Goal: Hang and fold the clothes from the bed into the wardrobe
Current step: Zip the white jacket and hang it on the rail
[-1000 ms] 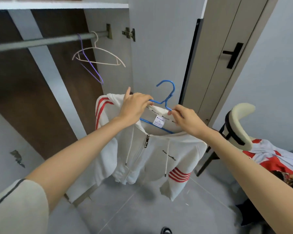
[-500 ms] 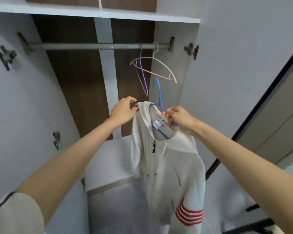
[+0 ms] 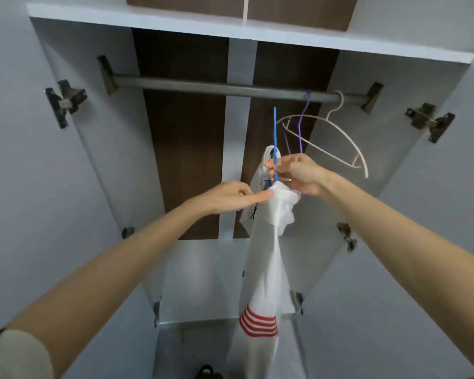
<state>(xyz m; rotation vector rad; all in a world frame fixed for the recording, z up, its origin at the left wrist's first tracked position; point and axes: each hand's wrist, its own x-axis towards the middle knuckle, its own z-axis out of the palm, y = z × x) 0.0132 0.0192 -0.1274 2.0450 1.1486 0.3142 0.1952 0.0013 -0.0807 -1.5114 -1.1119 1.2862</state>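
I have raised the hoodie [image 3: 268, 242] on its blue hanger [image 3: 275, 138] toward the rail [image 3: 203, 87] at twelve o'clock, turning it edge-on.

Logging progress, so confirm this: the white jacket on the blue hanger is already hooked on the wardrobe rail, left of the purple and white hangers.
Not quite. In the head view the blue hanger is not on the rail yet: its hook ends below the bar, and the right hand holds it up. The rest stands: it carries the white jacket, left of the purple hanger and white hanger.

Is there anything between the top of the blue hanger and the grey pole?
No. In the head view only bare wardrobe back shows between the blue hanger tip and the grey pole.
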